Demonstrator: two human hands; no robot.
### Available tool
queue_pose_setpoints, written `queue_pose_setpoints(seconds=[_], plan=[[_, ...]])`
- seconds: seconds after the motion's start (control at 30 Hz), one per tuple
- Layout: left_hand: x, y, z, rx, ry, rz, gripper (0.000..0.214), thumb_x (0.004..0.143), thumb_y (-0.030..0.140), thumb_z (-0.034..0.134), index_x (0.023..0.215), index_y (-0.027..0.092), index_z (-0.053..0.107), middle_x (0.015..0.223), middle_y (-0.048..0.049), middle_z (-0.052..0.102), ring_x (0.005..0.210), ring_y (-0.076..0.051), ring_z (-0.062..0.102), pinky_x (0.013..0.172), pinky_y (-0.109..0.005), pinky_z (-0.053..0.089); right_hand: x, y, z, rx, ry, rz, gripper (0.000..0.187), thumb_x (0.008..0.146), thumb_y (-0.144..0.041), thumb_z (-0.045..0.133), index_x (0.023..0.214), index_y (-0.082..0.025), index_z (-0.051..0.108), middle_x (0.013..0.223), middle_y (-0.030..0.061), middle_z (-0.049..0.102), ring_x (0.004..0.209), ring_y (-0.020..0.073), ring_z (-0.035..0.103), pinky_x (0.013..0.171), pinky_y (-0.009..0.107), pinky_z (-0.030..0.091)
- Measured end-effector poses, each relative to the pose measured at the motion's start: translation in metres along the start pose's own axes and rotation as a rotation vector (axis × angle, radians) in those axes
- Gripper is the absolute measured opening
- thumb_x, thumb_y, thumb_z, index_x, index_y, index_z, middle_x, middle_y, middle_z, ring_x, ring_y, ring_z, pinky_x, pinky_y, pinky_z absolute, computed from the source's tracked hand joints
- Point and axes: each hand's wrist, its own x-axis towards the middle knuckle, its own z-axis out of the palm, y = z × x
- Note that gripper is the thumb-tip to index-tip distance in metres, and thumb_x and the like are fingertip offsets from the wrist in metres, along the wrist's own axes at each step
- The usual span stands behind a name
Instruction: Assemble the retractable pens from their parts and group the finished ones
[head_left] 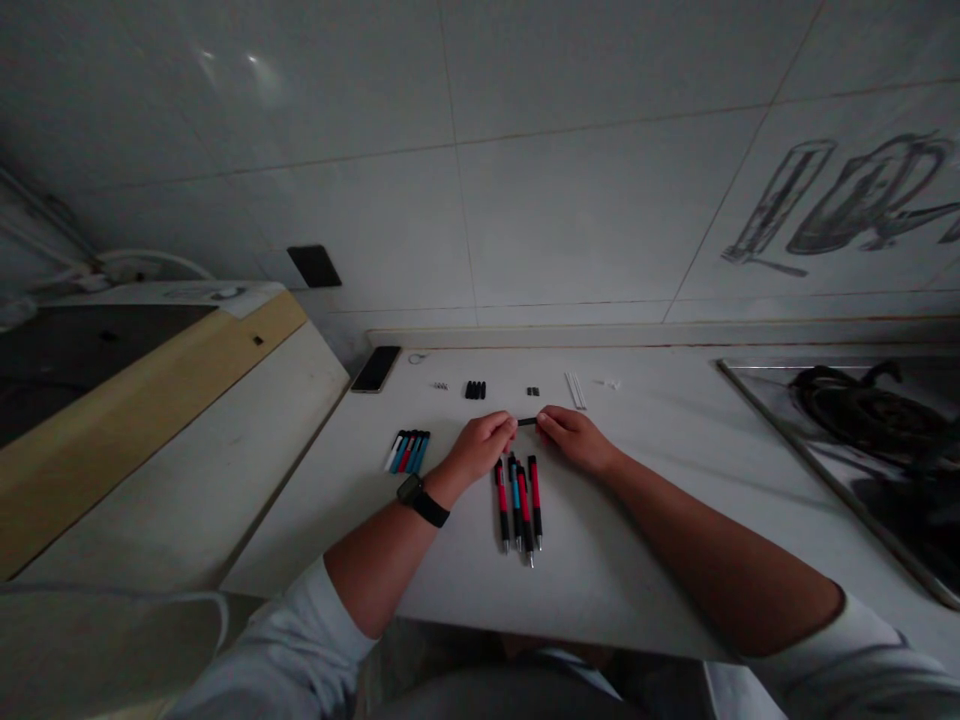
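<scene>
Between my hands, just above the counter, runs a slim black pen part. My left hand pinches one end, and my right hand grips the other; my fingers hide both ends. Below them lie several assembled pens, red ones and a blue one, with black grips and silvery tips. Left of my left hand is a row of blue, red and white pen barrels. Beyond my hands sit black rubber grips, springs, small dark pieces, thin white refills and tiny clear pieces.
A phone lies at the counter's back left, with a small ring beside it. On the right is a gas stove. A white cabinet-like box borders the left side, and a tiled wall stands behind.
</scene>
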Motion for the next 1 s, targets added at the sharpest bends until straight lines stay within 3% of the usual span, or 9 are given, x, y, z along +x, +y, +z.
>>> queue_pose_setpoints(seconds=[0.2, 0.33, 0.47, 0.83, 1.0], plan=[[-0.001, -0.003, 0.001, -0.049, 0.029, -0.054, 0.039, 0.101, 0.05, 0.044, 0.079, 0.02, 0.056, 0.065, 0.0021, 0.056, 0.062, -0.014, 0.054, 0.063, -0.027, 0.042, 0.0, 0.001, 0.0, 0.122, -0.02, -0.016, 0.038, 0.096, -0.059, 0.053, 0.094, -0.022, 0.062, 0.081, 0.0007, 0.064, 0.077, 0.0184, 0.058, 0.076, 0.031, 0.045], [-0.002, -0.003, 0.002, -0.037, 0.021, -0.035, 0.039, 0.102, 0.05, 0.045, 0.081, 0.02, 0.058, 0.068, 0.0016, 0.058, 0.063, -0.014, 0.054, 0.062, -0.026, 0.042, 0.0, -0.001, -0.001, 0.104, -0.017, 0.048, 0.052, 0.1, -0.064, 0.039, 0.081, -0.021, 0.061, 0.075, 0.002, 0.062, 0.074, 0.0186, 0.057, 0.074, 0.032, 0.044], [-0.003, -0.001, 0.002, 0.011, 0.025, -0.016, 0.038, 0.102, 0.049, 0.044, 0.082, 0.02, 0.06, 0.069, 0.0011, 0.06, 0.065, -0.015, 0.056, 0.065, -0.027, 0.042, 0.001, 0.0, -0.002, 0.012, -0.011, 0.02, 0.05, 0.1, -0.062, 0.043, 0.074, -0.021, 0.056, 0.068, -0.0006, 0.056, 0.066, 0.0164, 0.051, 0.069, 0.03, 0.041], [0.001, 0.0, -0.006, 0.049, 0.097, 0.079, 0.025, 0.1, 0.04, 0.053, 0.088, 0.02, 0.061, 0.077, 0.0005, 0.064, 0.073, -0.015, 0.06, 0.071, -0.026, 0.044, 0.001, 0.005, 0.002, 0.021, -0.004, -0.002, 0.044, 0.1, -0.057, 0.044, 0.078, -0.021, 0.06, 0.074, 0.0005, 0.06, 0.073, 0.0174, 0.054, 0.075, 0.031, 0.042], [0.001, 0.002, -0.012, 0.181, 0.082, 0.106, 0.033, 0.103, 0.039, 0.049, 0.078, 0.019, 0.056, 0.069, 0.0018, 0.06, 0.065, -0.013, 0.055, 0.065, -0.026, 0.039, 0.002, 0.007, 0.009, 0.163, 0.012, -0.009, 0.033, 0.089, -0.056, 0.06, 0.096, -0.023, 0.059, 0.082, 0.0001, 0.063, 0.074, 0.0169, 0.056, 0.071, 0.03, 0.044]])
